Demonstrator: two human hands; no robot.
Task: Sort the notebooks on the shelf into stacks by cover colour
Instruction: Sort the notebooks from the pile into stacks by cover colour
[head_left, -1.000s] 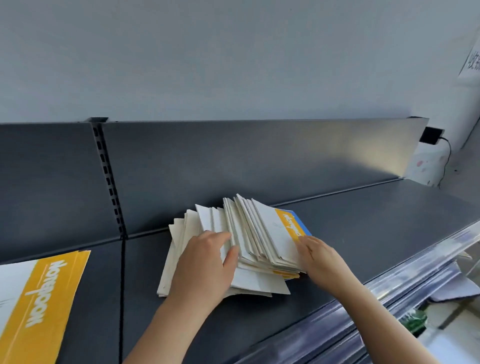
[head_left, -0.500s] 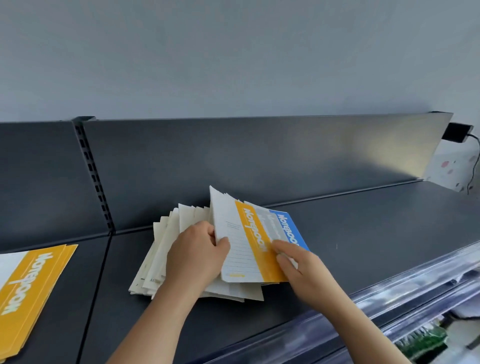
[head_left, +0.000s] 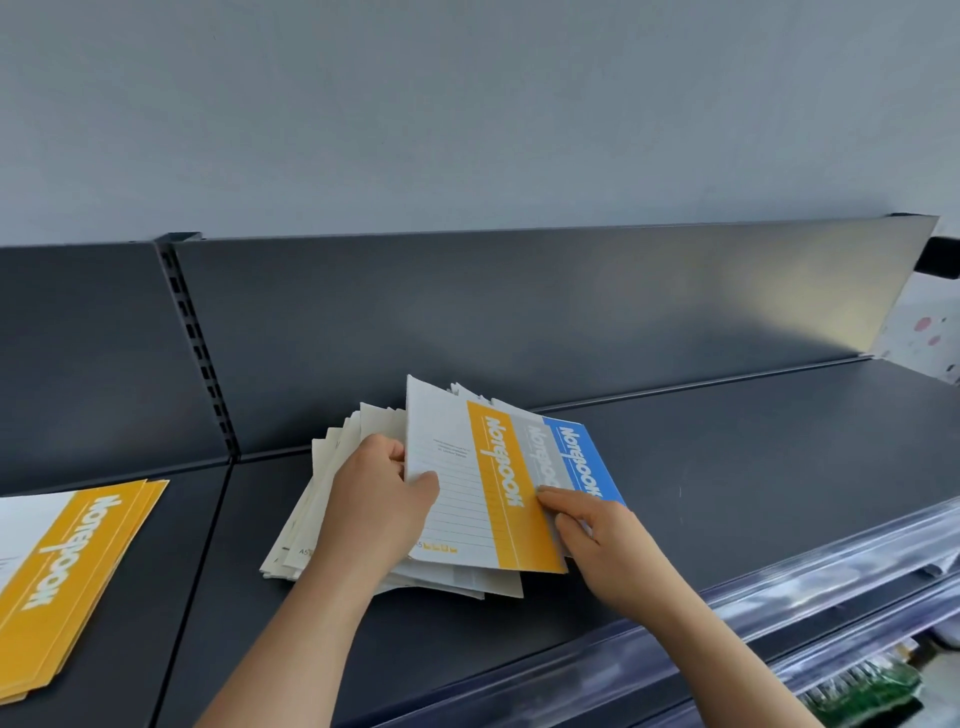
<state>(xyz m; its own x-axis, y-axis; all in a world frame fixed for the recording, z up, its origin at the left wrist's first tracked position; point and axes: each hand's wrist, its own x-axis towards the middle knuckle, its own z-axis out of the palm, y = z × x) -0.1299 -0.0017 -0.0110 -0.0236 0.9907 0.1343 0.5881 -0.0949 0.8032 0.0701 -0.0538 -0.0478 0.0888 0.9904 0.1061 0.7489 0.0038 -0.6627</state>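
Standing beside this person, you see a dark grey metal shelf (head_left: 753, 493) with a fanned pile (head_left: 324, 499) of thin notebooks lying near its middle, pale backs and page edges splayed out to the left.

On top of the spread, tilted up a little at its far edge, is a yellow notebook (head_left: 498, 483). Its cover is white and ruled with faint lines on the left, with a broad yellow band down the right carrying the word "Notebook" in white. Peeking out just behind it to the right are a grey notebook (head_left: 540, 457) and then a blue notebook (head_left: 584, 460), each showing only its coloured band with the same lettering.

The left hand (head_left: 371, 501) pinches the yellow notebook at its left edge, thumb pressed on the white of the cover and fingers curled in behind. The right hand (head_left: 605, 545) has its forefinger laid along that notebook's lower right edge, with the other fingers curled in underneath it.

Well apart, at the far left of the shelf, lies a yellow stack (head_left: 78, 577) of matching covers, squared up fairly neatly.

Behind everything rises the dark back panel (head_left: 519, 312), split by a slotted upright (head_left: 193, 343), with a pale wall (head_left: 467, 104) above. A clear strip (head_left: 841, 561) runs along the shelf's front edge.
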